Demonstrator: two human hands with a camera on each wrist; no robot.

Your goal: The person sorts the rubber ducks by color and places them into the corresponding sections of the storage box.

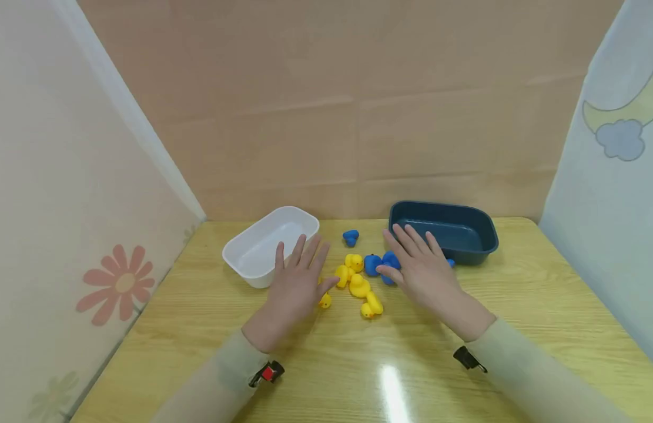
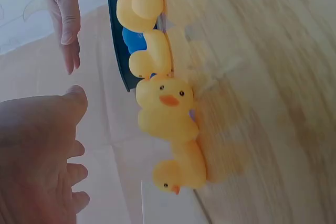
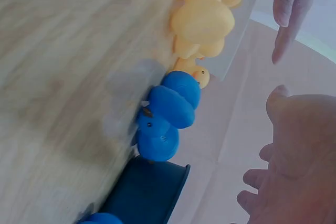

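Observation:
In the head view my left hand (image 1: 297, 288) is held over the table with its fingers spread, partly covering the white tub's near side and a yellow duck. My right hand (image 1: 424, 273) also has straight fingers; it covers part of the blue toy ducks (image 1: 372, 265) and the dark tub's near left side. Neither palm holds anything in the wrist views. Between the hands lie several yellow toy ducks (image 1: 360, 286), close together, some on their sides. A single blue duck (image 1: 350, 237) lies farther back. Another blue duck (image 1: 451, 262) shows partly beside the right hand.
A white tub (image 1: 243, 274) stands at the back left, a dark blue tub (image 1: 471, 257) at the back right. Behind the wooden table (image 1: 326, 364) hangs a brown backdrop (image 1: 352, 117). Pale patterned sheets (image 1: 40, 176) close both sides.

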